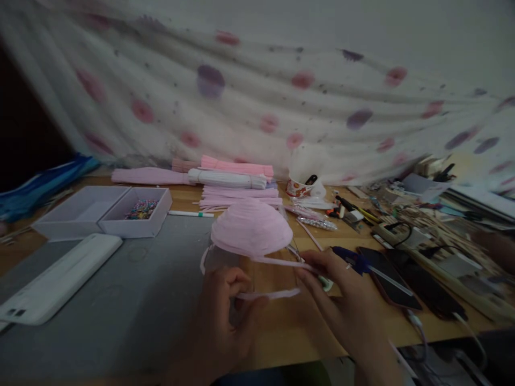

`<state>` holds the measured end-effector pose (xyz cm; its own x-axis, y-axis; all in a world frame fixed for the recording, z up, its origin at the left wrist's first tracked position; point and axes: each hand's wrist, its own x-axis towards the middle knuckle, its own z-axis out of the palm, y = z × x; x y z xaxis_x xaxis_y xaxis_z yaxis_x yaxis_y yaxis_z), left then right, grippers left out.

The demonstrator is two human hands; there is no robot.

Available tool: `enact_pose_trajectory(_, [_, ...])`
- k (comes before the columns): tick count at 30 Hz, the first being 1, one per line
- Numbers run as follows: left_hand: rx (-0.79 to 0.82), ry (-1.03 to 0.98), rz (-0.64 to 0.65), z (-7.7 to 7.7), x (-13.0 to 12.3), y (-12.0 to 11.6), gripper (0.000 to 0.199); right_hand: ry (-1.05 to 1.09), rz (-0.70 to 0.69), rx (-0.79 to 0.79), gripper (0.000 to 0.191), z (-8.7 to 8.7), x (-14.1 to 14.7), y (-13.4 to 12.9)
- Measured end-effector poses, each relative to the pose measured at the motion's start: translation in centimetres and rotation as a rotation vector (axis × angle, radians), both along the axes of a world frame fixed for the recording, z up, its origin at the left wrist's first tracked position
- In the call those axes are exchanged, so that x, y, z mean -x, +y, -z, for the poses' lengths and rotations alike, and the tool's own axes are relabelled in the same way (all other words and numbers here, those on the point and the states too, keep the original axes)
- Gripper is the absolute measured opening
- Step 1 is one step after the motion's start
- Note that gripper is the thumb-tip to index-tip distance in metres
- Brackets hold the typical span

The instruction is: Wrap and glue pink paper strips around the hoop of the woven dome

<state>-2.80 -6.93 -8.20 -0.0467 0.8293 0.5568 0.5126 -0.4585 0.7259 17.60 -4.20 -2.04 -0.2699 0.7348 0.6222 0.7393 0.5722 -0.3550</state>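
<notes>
We saw a pink dome with a matt, finely ridged surface and a matt pink strip. We found the tabletop smooth wood, the grey mat dull and faintly smudged, the white case smooth plastic, the dark phone smooth-faced, the packet shiny clear plastic, and the curtain soft-looking cloth.

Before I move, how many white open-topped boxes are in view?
2, side by side, ahead and to the left of the left hand: the left box, and the right box, which holds multicoloured beads. Clutter on the right could hide others.
</notes>
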Motion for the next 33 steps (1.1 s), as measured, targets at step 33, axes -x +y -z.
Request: enact_pose_trajectory(33, [-0.339, 0.228, 0.005, -2.4, 0.5, 1.2, 0.012, 0.449, 0.042, -0.064, 0.008, 0.1, 3.8, 0.0])
